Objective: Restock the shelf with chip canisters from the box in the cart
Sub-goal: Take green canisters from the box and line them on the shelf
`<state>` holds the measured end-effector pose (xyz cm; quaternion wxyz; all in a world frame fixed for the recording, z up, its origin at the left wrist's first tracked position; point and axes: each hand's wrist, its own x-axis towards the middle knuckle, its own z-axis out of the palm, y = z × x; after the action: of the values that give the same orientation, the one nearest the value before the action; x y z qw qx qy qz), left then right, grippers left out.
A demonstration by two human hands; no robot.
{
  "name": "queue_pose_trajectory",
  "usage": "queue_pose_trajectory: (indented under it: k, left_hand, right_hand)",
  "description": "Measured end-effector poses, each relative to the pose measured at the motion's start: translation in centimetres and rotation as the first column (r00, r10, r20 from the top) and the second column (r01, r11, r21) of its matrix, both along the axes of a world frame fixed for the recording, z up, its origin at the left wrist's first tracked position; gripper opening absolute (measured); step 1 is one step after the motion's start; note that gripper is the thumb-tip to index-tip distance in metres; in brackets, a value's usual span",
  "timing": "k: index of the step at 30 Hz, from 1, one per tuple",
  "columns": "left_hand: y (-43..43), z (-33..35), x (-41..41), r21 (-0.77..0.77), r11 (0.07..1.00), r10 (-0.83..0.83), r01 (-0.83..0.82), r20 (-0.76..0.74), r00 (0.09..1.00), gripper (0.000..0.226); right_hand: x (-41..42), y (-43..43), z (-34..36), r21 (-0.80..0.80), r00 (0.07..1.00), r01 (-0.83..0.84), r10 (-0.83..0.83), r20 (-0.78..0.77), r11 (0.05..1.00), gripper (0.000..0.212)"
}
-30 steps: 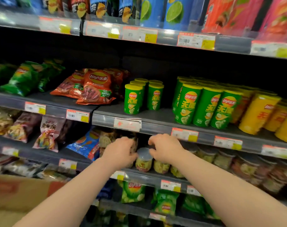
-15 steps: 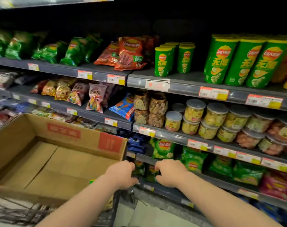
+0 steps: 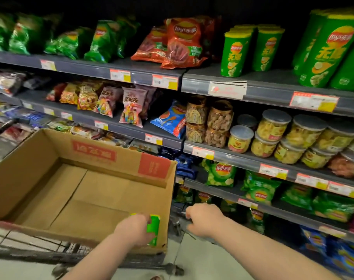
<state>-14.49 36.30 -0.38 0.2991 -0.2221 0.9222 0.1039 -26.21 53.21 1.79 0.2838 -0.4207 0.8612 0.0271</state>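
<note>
Entry, our own person: two forearms, bare along all the length in view, narrowing toward the wrists. Our left hand [image 3: 134, 229]: bare. Our right hand [image 3: 204, 220]: bare, knuckles showing. Whatever we wear lies beyond the lower edge.

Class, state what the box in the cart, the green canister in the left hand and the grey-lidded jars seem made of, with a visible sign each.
Box: cardboard, matt brown, creased flaps on its floor. Green canister: likely printed card or plastic, faint sheen; the left hand hides most. Jars: clear plastic or glass, contents show through.
</note>
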Motion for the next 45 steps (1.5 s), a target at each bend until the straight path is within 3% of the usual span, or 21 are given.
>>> queue_pose_trajectory:
  k: [6, 20, 24, 29, 35, 38, 40, 42, 45]
  left_hand:
    - [-8.6, -1.8, 1.1, 0.027, 0.998, 0.057, -0.059, 0.054, 0.997, 0.048]
    - [-16.3, -12.3, -2.5, 0.259, 0.966, -0.084, 0.012, 0.269, 0.959, 0.058]
    - [-16.6, -14.7, -3.1, 0.337, 0.941, -0.072, -0.040, 0.315, 0.946, 0.054]
    - [-16.3, -17.7, -2.9, 0.425, 0.871, 0.069, -0.246, 0.390, 0.918, 0.055]
    - [-16.8, -21.0, -1.4, 0.467, 0.681, 0.359, -0.564, 0.459, 0.813, 0.054]
    - [-17.2, -21.8, -1.0, 0.477, 0.604, 0.442, -0.638, 0.466, 0.767, 0.047]
    - [-17.4, -22.3, -0.8, 0.488, 0.565, 0.477, -0.665, 0.464, 0.746, 0.058]
    - [-17.8, -24.1, 0.0, 0.485, 0.543, 0.515, -0.685, 0.452, 0.728, 0.085]
    - [-18.6, -26.6, 1.3, 0.486, 0.521, 0.533, -0.702, 0.457, 0.712, 0.094]
  right_hand:
    - [1.6, -9.0, -3.5, 0.059, 0.992, 0.013, -0.020, 0.124, 0.998, 0.031]
    - [2.4, -17.8, -16.0, 0.290, 0.867, 0.242, -0.341, 0.363, 0.926, 0.034]
    - [2.4, -18.8, -19.1, 0.343, 0.729, 0.436, -0.550, 0.408, 0.832, 0.044]
    - [2.3, -19.4, -22.0, 0.394, 0.565, 0.602, -0.719, 0.405, 0.694, 0.072]
    - [1.9, -19.2, -24.0, 0.423, 0.264, 0.738, -0.802, 0.535, 0.525, 0.077]
    - [2.7, -19.3, -25.2, 0.404, 0.153, 0.799, -0.800, 0.580, 0.445, 0.080]
    - [3.5, -19.4, -25.7, 0.384, 0.103, 0.836, -0.800, 0.590, 0.391, 0.082]
    - [4.1, -19.5, -25.9, 0.379, 0.061, 0.860, -0.806, 0.589, 0.342, 0.081]
    - [4.2, -19.5, -25.1, 0.396, -0.033, 0.881, -0.802, 0.597, 0.258, 0.073]
